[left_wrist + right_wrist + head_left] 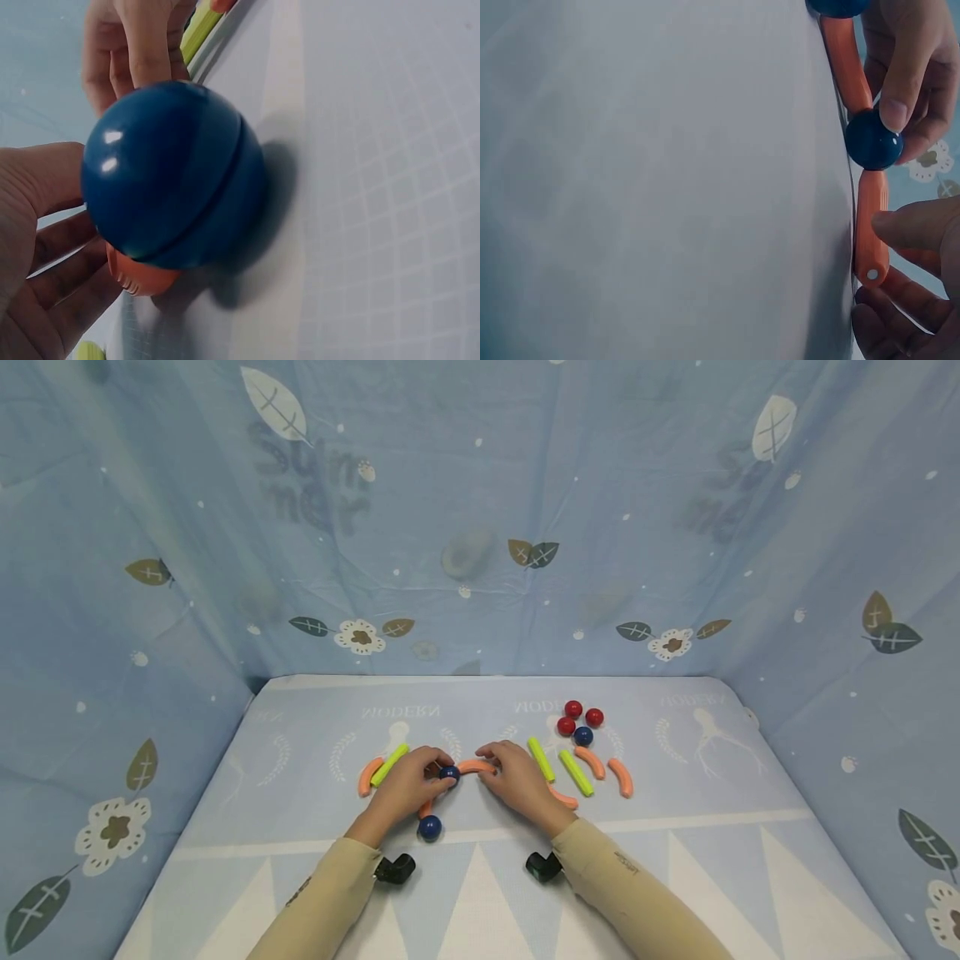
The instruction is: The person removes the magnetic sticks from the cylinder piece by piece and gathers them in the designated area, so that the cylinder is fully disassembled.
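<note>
My left hand (408,781) pinches a glossy blue ball (450,774) between thumb and fingers, clearest in the right wrist view. A curved orange rod (872,217) touches that ball end-on, and my right hand (519,779) holds it by its far part, thumb on its side. A small silvery dot marks the rod's free end. From the same ball a second orange rod (846,64) leads to another blue ball (430,828), nearer the body. That nearer ball (174,174) fills the middle of the left wrist view and hides part of the left hand's work.
Left of the left hand lie an orange rod (367,777) and a yellow-green stick (392,763). Right of the right hand are more yellow-green sticks (576,772), several orange rods (621,777), a blue ball (583,737) and red balls (573,709). A patterned curtain (465,610) backs the table.
</note>
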Demonstrator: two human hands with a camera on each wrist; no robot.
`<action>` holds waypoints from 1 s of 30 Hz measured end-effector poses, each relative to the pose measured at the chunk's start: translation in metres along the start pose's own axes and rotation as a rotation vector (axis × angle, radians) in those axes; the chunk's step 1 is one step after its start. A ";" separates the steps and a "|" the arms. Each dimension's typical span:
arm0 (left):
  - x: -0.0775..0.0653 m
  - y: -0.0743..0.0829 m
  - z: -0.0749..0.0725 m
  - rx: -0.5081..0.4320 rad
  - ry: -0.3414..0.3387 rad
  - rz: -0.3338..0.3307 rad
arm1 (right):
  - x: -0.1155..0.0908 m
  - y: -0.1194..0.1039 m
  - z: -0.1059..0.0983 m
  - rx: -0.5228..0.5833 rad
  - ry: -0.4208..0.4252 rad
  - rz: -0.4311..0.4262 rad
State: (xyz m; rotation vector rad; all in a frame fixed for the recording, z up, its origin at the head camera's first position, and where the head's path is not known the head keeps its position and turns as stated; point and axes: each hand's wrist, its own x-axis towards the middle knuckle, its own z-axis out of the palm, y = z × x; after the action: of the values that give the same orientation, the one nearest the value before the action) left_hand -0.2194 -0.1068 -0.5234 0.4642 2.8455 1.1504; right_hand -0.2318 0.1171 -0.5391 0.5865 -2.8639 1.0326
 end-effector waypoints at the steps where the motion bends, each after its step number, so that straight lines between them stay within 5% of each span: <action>1: 0.000 0.000 0.000 0.000 0.000 0.002 | 0.001 0.000 0.001 -0.006 -0.004 -0.003; 17: 0.000 0.000 0.002 -0.003 0.005 0.029 | 0.005 -0.003 0.002 -0.037 0.021 -0.049; 30: 0.000 0.003 0.003 0.044 0.004 0.043 | 0.002 -0.010 0.000 -0.069 0.020 0.012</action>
State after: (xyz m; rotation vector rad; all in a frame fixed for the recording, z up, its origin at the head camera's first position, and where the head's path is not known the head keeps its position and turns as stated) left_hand -0.2182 -0.1024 -0.5233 0.5290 2.8830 1.0989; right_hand -0.2301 0.1093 -0.5326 0.5509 -2.8755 0.9321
